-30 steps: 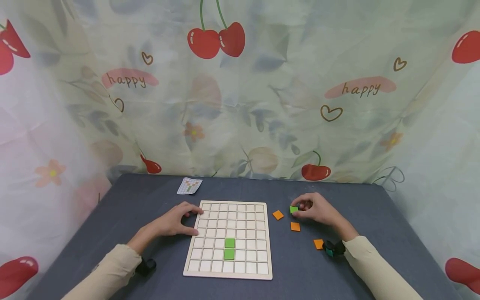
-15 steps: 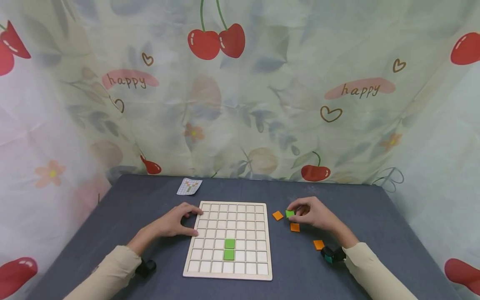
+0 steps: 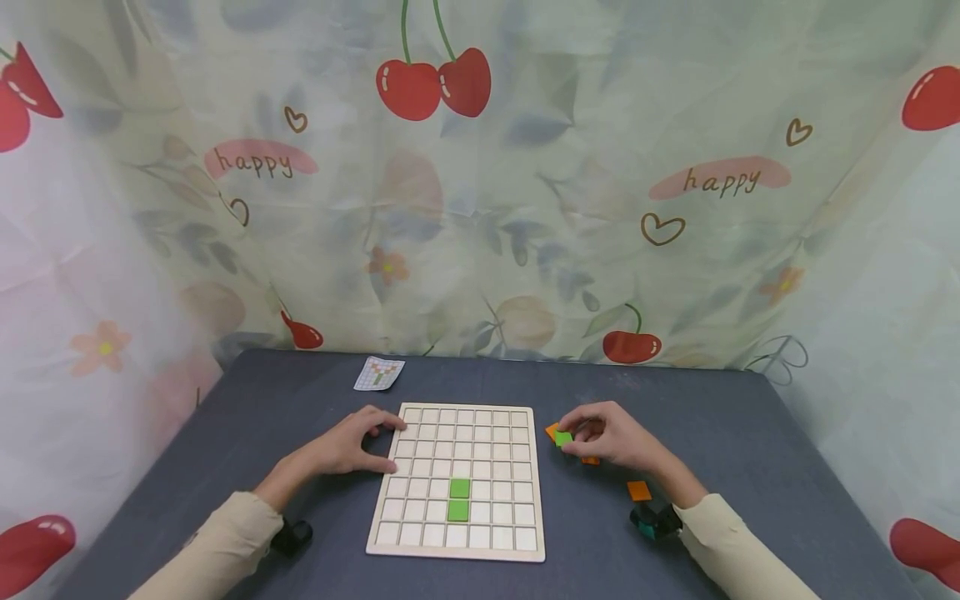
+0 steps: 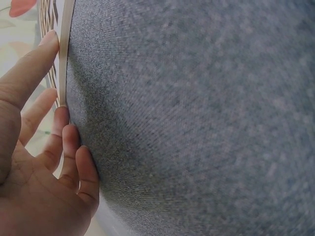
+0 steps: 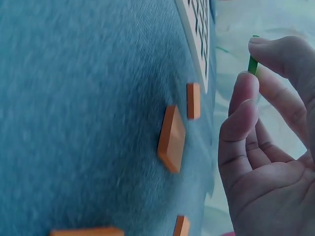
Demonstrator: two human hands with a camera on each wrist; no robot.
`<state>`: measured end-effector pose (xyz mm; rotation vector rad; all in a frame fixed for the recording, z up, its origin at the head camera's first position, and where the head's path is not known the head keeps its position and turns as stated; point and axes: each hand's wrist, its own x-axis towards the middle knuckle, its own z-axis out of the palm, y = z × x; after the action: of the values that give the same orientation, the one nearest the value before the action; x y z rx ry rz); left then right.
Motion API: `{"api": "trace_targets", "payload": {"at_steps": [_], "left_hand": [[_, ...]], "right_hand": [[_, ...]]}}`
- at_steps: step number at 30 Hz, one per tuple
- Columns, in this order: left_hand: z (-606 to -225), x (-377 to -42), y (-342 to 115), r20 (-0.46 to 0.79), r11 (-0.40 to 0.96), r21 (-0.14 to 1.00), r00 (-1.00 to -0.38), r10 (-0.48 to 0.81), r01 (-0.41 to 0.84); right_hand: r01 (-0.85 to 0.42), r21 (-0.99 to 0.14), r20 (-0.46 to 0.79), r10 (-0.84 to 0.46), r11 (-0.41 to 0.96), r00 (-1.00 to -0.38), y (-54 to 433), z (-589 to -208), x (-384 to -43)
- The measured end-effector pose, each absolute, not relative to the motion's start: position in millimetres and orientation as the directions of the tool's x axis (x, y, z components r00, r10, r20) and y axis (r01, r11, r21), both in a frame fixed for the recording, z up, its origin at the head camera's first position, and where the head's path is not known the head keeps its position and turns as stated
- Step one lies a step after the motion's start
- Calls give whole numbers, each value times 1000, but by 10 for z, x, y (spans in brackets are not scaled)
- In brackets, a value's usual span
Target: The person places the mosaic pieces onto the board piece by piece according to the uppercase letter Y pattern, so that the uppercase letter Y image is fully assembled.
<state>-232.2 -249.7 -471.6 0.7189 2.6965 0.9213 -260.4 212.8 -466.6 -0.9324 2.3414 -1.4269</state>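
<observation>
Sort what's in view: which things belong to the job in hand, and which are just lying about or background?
Job in hand:
green tile, in the grip of the right hand
gridded board, touched by the left hand
two green tiles set in the board
probably: loose orange tiles, printed card

Lying about or background:
patterned curtain
black wrist devices, worn, not handled

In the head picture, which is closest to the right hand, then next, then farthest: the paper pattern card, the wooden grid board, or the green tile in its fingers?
1. Green tile: pinched in the right hand.
2. Wooden grid board: left of that hand, not touching it.
3. Paper pattern card: just beyond the board's far left corner.
</observation>
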Motion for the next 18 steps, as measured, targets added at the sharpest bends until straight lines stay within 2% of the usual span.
{"api": "trace_targets", "payload": {"at_steps": [13,18], "left_hand": [[-4712,-2306,-2476,-36,686,625,-865,501,371],[-4697,-2307,-2487,-26,676,629,-859,511,384]], "right_hand": [[-440,-852,137,-690,283,-710,1904,-4657,-2476],[-437,-846,110,-703,304,-702,1804,-4666,-2426]]}}
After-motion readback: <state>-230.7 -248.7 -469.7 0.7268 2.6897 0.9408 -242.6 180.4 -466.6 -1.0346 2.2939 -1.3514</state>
